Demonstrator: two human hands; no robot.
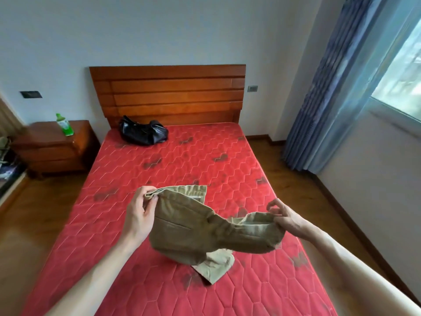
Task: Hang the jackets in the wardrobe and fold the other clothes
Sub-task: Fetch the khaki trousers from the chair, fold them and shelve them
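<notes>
head view, one frame.

trousers (205, 226): khaki, held up over the near half of the mattress (173, 169), stretched between both hands. waistband end at the left, a welt pocket visible below it. cloth twists toward the right and narrows there. lowest part droops down and touches the mattress; a paler folded end lies flat on the mattress under the bulk.

left hand (139, 213): fingers and thumb curled, pinching the bunched upper left edge of the trousers. palm faces right. forearm comes in from lower left.

right hand (284, 216): thumb and lower fingers pinch the right end of the trousers; index finger raised and curled, clear of the cloth. forearm comes in from lower right.

hands are well apart, left one slightly farther from the camera.

mattress: red, quilted in hexagons, dark smudges scattered over it. bare of bedding.

bag (143, 133): black, glossy, crumpled; on the far left of the mattress, just beside the headboard (168, 92). cannot tell if it touches the board.

headboard: brown wood, horizontal slats, against the wall.

nightstand (54, 149): brown wood, left of the bed. green bottle (64, 125) stands upright on it.

curtain (337, 87): blue, hangs at right beside the window (403, 83).

floor: wood.
</notes>
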